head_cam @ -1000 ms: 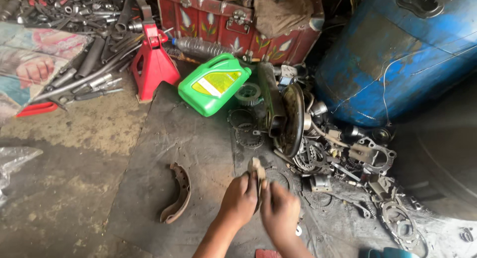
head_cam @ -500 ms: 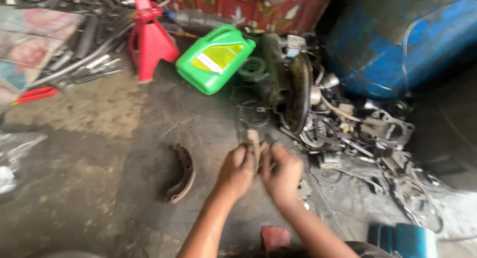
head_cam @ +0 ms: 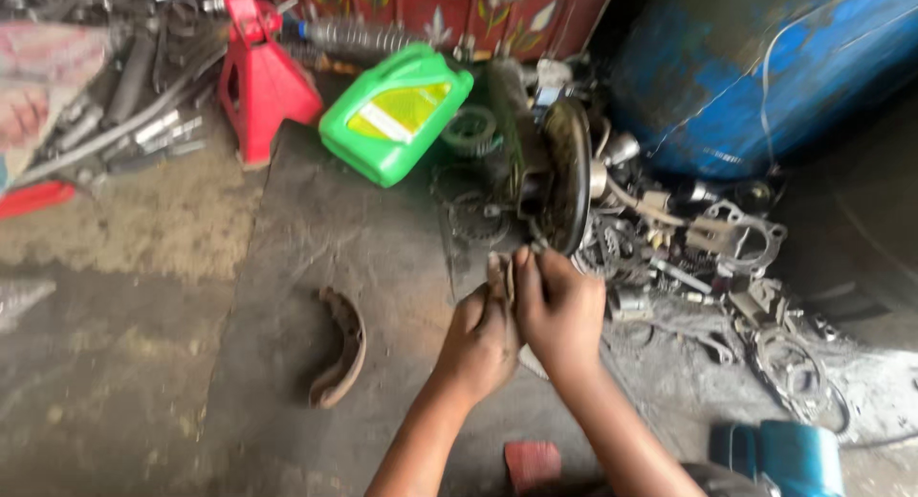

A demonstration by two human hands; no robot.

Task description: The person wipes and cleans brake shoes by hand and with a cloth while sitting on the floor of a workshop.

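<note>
Centre of the frame, just below the middle: your left hand [head_cam: 481, 342] and right hand [head_cam: 559, 310] are pressed together around a small curved brake shoe [head_cam: 499, 272], held upright, its tan top edge poking out above the fingers. Both grips are closed on it — left from the near side, right wrapped over from the far side, thumb up along the piece. Blur hides the exact finger placement. A second brake shoe [head_cam: 340, 349] lies flat on the dark mat [head_cam: 335, 239] at lower left of centre, well apart from your hands. Just beyond your right hand stands a round drum plate [head_cam: 566, 172] on edge, with gears and sprockets [head_cam: 473, 215] beside it. Upper centre: a green oil jug [head_cam: 394, 110] on its side. Upper left: a red jack stand [head_cam: 258, 86] beside a heap of steel tools [head_cam: 134, 105]. Upper right — a blue drum [head_cam: 765, 66], with scattered metal parts [head_cam: 746, 258] below it.
</note>
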